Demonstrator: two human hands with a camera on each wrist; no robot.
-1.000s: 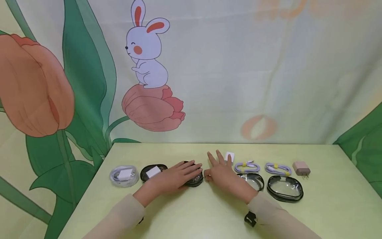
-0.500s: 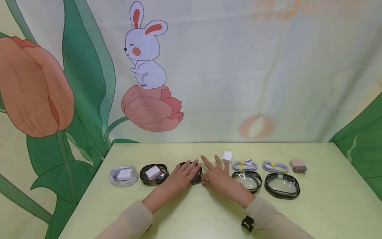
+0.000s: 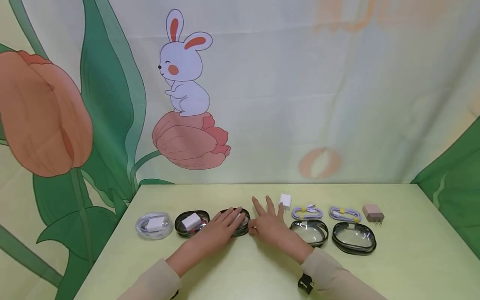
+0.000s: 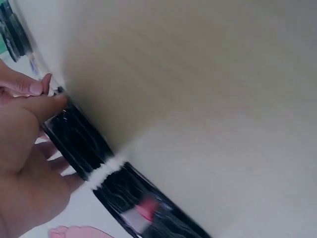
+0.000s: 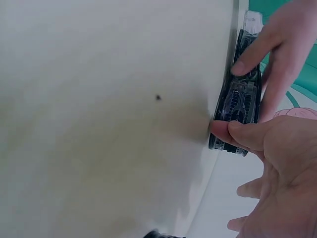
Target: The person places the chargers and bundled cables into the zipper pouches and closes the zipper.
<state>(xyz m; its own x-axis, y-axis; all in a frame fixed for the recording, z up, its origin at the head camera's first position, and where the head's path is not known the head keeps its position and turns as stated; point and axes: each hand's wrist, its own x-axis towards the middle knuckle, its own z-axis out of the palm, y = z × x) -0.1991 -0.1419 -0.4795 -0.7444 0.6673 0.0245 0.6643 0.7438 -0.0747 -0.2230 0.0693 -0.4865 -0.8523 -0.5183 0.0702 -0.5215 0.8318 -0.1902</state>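
In the head view, a black-edged pouch, rounded and glossy with a clear top, lay on the smooth yellow-green tabletop between the two hands. The left hand reached over its top with fingers extended; the right hand met its right end, three fingers fanned out. To the left sat a dark oval pouch with a blocky white adapter, then a milky clear pouch. On the right, two see-through pouches with black rims lay below two coiled lilac cables with yellow ties, a white charger and a boxy pink charger. A creased cloth backdrop hung behind.

In the left wrist view, the left hand gripped the black-edged pouch, thumb along its shiny dark side wall, other fingers behind. The dark oval pouch was just beside it, its red patch blurred.

In the right wrist view, dark ribbed lines showed through the pouch's clear side. The right hand's thumb and forefinger pinched at its end.
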